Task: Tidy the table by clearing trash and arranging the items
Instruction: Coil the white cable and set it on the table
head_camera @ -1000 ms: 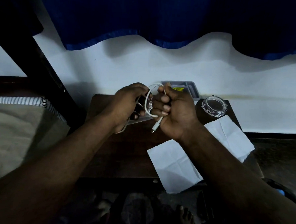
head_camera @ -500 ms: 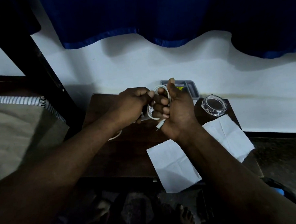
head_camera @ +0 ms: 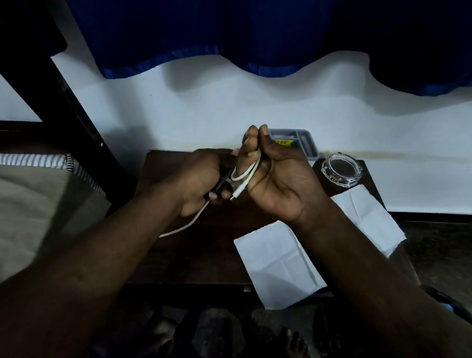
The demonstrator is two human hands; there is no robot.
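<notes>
A white cable is looped around the fingers of my right hand, which is raised above the dark wooden table; the plug end hangs below the loop. My left hand grips the cable's free length, which trails down and left toward the table. A white sheet of paper lies on the table's right front part. A clear glass ashtray stands at the back right. A grey compartment tray with a yellow label sits against the wall, partly hidden by my right hand.
A white wall runs behind the table under a blue curtain. A dark bed post and bedding are on the left. My bare feet show on the floor below the table's front edge.
My right hand has turned palm toward me with its fingers straighter and the loop tighter on them. My left hand has pulled the free cable down and left.
</notes>
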